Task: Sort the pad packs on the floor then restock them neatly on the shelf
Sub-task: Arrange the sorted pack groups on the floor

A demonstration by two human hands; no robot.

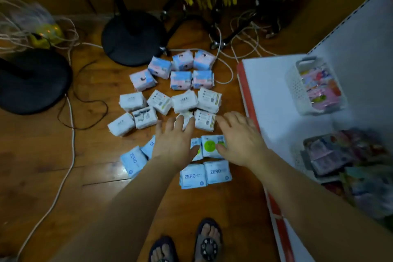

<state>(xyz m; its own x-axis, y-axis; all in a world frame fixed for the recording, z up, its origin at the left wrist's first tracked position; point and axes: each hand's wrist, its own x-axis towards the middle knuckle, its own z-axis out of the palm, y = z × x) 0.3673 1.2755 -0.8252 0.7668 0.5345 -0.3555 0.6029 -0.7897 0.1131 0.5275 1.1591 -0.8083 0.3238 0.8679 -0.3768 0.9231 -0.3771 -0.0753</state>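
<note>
- Wooden floor (42, 155) mid-frame: pad packs (182, 100) grouped in rows; white shelf (272, 95) at right
- left hand (174, 144) fingers spread, over packs
- right hand (240, 140) fingers spread, thumb touching green-dot pack (210, 147)

Pad packs (180, 110) lie in rows on the floor (63, 166), left of the shelf (274, 100); basket (297, 89) on shelf.

There is one view only, from a wide-angle camera on the person's head. It looks forward and steeply down at the brown wooden floor (63, 166), close above both outstretched forearms. The person's own sandalled feet (187, 244) show at the bottom edge.
</note>
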